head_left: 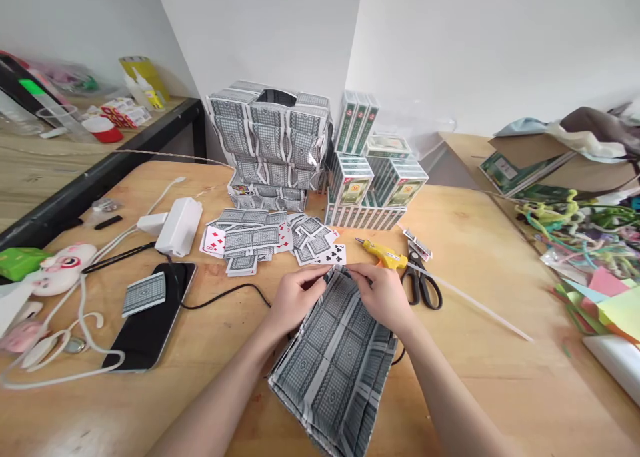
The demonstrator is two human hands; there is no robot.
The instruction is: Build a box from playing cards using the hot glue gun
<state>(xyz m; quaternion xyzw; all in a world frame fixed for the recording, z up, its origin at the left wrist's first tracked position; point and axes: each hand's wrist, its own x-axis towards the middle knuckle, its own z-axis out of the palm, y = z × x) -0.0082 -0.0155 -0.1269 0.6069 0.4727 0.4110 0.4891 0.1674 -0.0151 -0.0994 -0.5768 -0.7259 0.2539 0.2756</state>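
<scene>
A long box-like piece built of playing cards [330,357], grey patterned backs outward, lies tilted in front of me. My left hand [300,297] pinches its far edge on the left side. On the right of that same edge, the fingers of my right hand [377,293] are closed on it too. Just beyond my right hand lie a yellow glue gun [387,253] with a long white glue stick [475,303] and black-handled scissors [423,283]. Loose playing cards [250,240] are spread beyond my hands. The underside of the piece is hidden.
A larger card-built structure [270,137] stands at the back beside stacked card boxes [375,190]. At left are a phone [155,323] with a card on it, a white adapter [180,227] and cables. Pipe cleaners [590,237] and coloured paper [605,297] lie at right.
</scene>
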